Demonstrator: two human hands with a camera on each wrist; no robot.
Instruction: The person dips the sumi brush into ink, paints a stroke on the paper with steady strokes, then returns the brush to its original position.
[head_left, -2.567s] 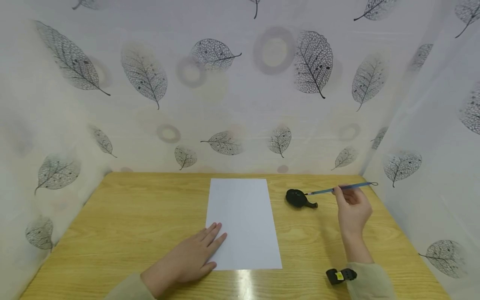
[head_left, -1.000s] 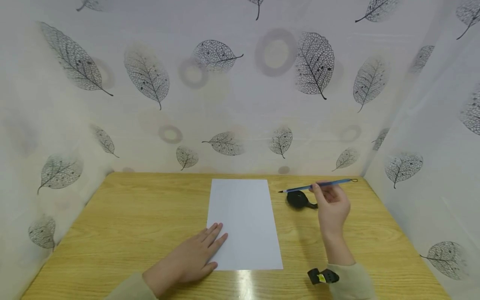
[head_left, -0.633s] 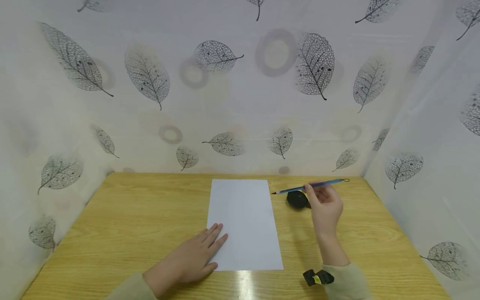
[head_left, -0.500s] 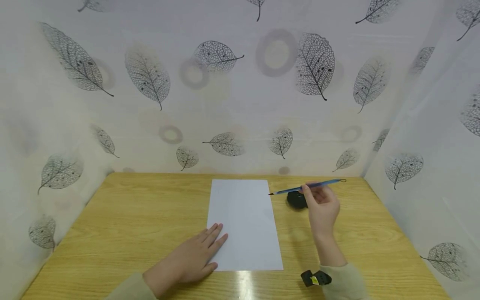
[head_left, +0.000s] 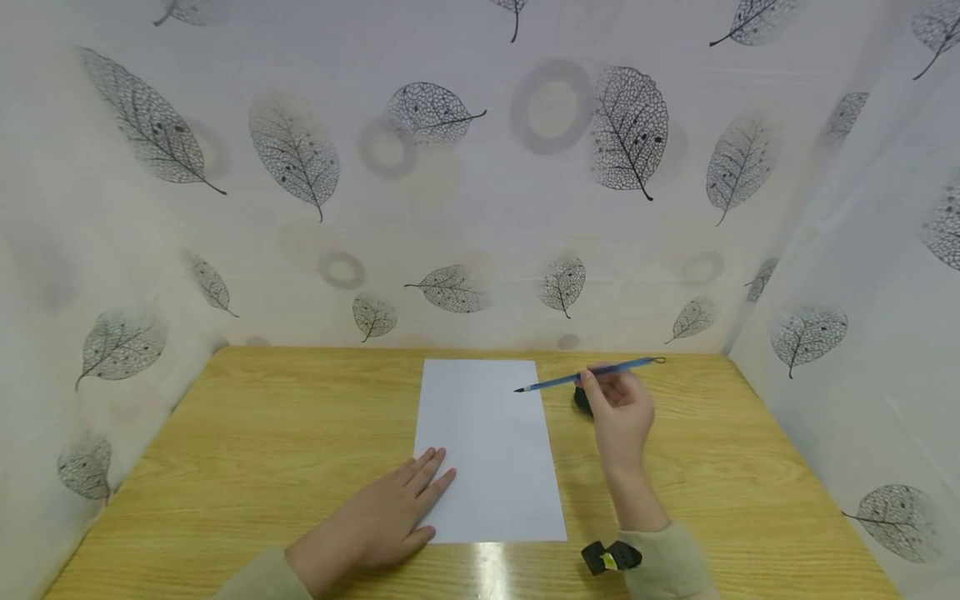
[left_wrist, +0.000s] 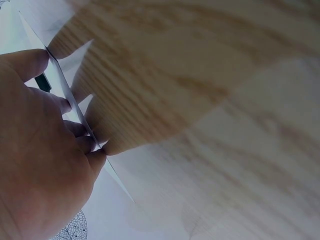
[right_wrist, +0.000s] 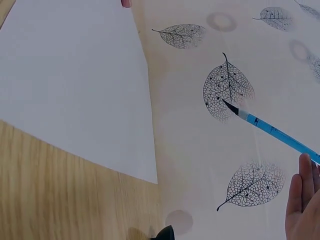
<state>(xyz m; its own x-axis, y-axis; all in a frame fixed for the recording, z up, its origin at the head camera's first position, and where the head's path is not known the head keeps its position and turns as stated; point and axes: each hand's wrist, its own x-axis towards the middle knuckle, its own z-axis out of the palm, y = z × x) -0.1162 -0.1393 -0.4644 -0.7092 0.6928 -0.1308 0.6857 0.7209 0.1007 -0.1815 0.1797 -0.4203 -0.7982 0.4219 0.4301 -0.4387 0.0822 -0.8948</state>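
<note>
Leftward went the brush (head_left: 555, 382) since the earlier look, and its dark tip now hangs over the white paper (head_left: 487, 450), low in the middle. Nearest, the left hand (head_left: 386, 508) lies flat, fingers spread on the paper's left edge. Farther up, right of middle, the right hand (head_left: 622, 412) pinches the brush, partly hiding a black thing (head_left: 582, 402). I think they're getting the brush in place; next needs a gentle lowering

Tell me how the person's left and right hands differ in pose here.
The left hand rests at the left edge of the paper, while the right hand is raised above the table. The left hand's fingers are extended; the right hand's pinch a blue brush. Both emerge from pale sleeves.
</note>
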